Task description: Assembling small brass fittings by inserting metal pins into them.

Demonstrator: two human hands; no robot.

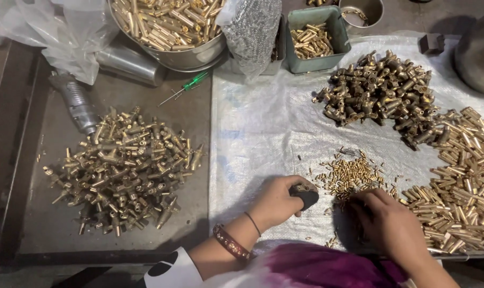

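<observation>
Brass small pins (pixel 348 173) scattered lower centre of frame on white woven sheet (pixel 263 128) over bench. Left hand (pixel 276 202) closed around black block-shaped holder (pixel 306 197), steadying it upright beside pins. Right hand (pixel 388 221) curled, fingertips down picking among pins; grip itself hidden.

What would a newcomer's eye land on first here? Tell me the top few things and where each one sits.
First, the heaps of brass: a pile of T-shaped fittings on the dark tabletop at left, and a darker pile on the white sheet at upper right. Next, the hands at the bottom: the left hand grips a small black tool, and the right hand picks at tiny brass pieces.
</observation>
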